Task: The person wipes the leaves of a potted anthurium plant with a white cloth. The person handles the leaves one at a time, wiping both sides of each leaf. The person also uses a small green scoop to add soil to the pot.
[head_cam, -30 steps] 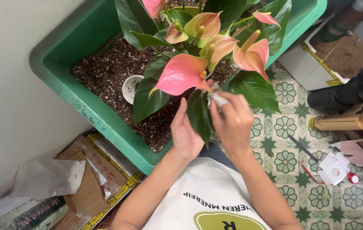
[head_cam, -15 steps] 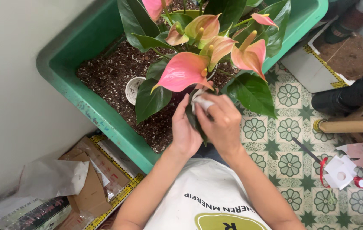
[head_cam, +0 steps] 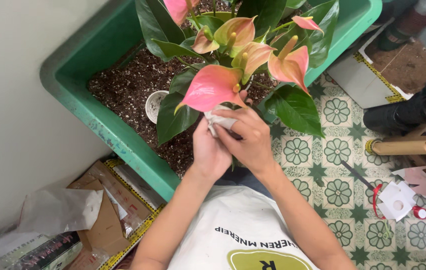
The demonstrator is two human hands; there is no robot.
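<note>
Both hands, left hand (head_cam: 209,152) and right hand (head_cam: 247,136), are pinching a white cloth (head_cam: 219,121), seemingly around a leaf (head_cam: 175,117); supporting underneath is preventing tearing.

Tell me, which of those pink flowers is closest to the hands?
The big all-pink bloom just above the hands; its lower edge nearly touches the fingers, while the other blooms sit higher.

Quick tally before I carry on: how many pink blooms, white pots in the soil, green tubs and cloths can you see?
Pink and pink-green heart-shaped blooms: 7
Small round white plastic pot in the soil: 1
Large green plastic tub: 1
Crumpled white cloth, between left hand and right hand: 1
Total: 10
</note>
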